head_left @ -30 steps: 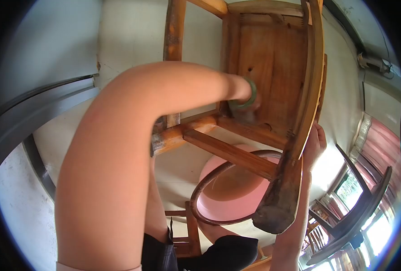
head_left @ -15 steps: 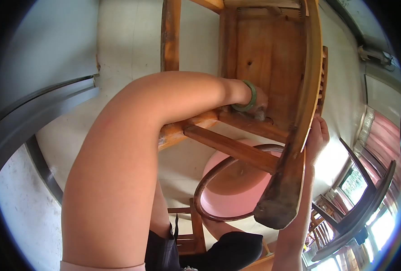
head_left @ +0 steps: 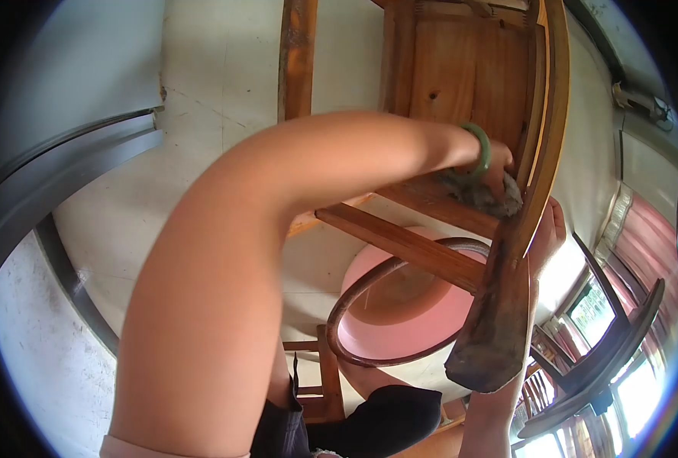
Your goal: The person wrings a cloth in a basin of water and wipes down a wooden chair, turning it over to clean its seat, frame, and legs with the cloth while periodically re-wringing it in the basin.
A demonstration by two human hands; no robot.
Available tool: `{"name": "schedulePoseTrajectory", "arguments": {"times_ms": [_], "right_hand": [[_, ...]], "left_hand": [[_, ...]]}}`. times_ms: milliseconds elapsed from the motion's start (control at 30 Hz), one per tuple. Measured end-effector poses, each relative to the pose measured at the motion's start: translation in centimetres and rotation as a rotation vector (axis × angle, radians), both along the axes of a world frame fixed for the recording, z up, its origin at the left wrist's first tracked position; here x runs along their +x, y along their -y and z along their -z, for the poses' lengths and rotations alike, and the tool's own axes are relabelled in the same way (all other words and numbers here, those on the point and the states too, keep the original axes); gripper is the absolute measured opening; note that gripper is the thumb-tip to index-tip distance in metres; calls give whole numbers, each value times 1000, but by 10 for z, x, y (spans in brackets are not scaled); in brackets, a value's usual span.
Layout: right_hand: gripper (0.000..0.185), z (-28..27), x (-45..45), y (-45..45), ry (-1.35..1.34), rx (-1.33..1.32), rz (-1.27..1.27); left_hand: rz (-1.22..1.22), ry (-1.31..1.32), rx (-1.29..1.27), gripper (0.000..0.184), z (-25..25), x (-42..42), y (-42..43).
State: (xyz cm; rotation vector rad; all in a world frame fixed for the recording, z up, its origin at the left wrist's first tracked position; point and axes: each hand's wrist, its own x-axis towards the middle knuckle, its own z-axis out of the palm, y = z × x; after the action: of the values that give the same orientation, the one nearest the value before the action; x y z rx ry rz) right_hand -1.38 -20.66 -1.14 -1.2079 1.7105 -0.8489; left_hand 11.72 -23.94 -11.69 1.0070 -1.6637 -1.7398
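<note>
A wooden chair (head_left: 461, 61) is tipped in front of me, so its underside and legs show. My left hand (head_left: 498, 169), with a green bangle (head_left: 476, 149) on the wrist, is closed on a wet greyish cloth (head_left: 499, 200). It presses the cloth into the corner of the frame, near the dark-ended leg (head_left: 485, 343). On the far side of that leg, my right hand (head_left: 549, 229) grips the chair; its fingers are curled and partly hidden behind the wood.
Below the chair's rail stands a pink basin (head_left: 400, 340) with a brown rim, holding murky water. A small wooden stool (head_left: 328, 374) is near my legs. At right are a dark table (head_left: 606, 366) and pink curtains (head_left: 644, 237); a grey cabinet (head_left: 72, 84) stands left.
My left hand has moved right along the frame with the cloth, toward the dark-ended leg. The chair sits slightly further right in view, and my right hand stays on it.
</note>
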Motion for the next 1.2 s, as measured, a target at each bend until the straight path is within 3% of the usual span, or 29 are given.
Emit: {"name": "schedulePoseTrajectory", "arguments": {"times_ms": [133,200,500,600,700,767,900,967,1033,1067,1200], "right_hand": [[13,-1,-2,2,-73,-13,-15],[13,-2,-3,3,-44,2,-12],[12,-3,4,1,-5,-6,30],[12,-10,12,-2,-95,20,-4],[12,-5,7,0,-98,-32,-15],[11,-4,7,1,-73,-44,5],[12,-13,13,-2,-136,36,-3],[12,-12,12,-1,-93,54,35],[12,-4,6,1,-58,-7,20],[12,-6,7,1,-54,-10,23],[11,-9,10,-1,-80,11,28]], "left_hand": [[140,263,-8,40,-14,-2,2],[206,439,-213,32,-28,-8,-7],[133,614,-352,28,-36,-4,-18],[112,799,-381,25,-14,18,-6],[328,1215,-398,21,28,68,9],[83,1308,-385,18,21,105,20],[-439,1373,-1026,15,18,129,52],[-345,1478,-1085,15,16,136,56],[-228,1467,-1061,15,41,134,51],[-187,1425,-913,15,52,132,46],[-41,1362,-784,15,48,137,33]]}}
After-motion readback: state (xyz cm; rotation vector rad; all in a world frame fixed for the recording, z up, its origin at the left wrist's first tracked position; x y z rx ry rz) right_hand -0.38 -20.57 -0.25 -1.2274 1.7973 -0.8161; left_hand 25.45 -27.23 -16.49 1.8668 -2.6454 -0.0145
